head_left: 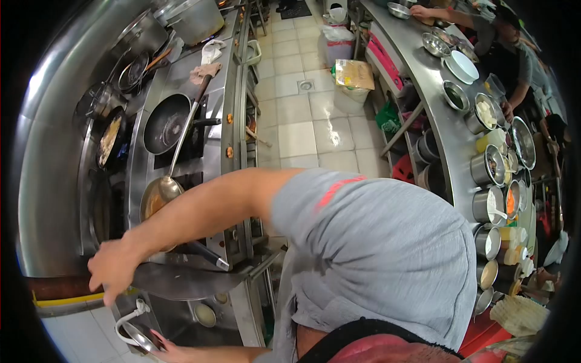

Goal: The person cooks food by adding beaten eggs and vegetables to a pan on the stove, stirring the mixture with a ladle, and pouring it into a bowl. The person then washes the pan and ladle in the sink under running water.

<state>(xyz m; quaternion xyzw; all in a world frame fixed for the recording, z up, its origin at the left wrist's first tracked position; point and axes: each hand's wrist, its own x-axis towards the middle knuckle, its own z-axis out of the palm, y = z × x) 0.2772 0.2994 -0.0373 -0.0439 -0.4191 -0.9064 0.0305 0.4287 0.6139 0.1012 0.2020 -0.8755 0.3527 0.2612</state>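
Grey cloth covers our right shoulder at the centre of the frame. At the bottom left, our left hand (175, 353) is partly closed on the edge of a shiny metal dish (143, 340), just beside a curved white tap (124, 320) at the sink (172, 323). Inside the sink sits a small bowl (205, 315). Above them, at the left, our right hand (116, 270) hangs open, fingers parted, with nothing in it. Past that forearm, we see a long-handled ladle (163, 190) lying across a pan (147, 202) that our arm partly hides. Farther up, a black pan (167, 124) sits on the stove, and a pan with food (112, 140) lies to its left. Across the tiled floor (296, 138), pots line a steel counter (433, 78); at the upper right, another person (484, 36) reaches to a metal bowl (399, 10).
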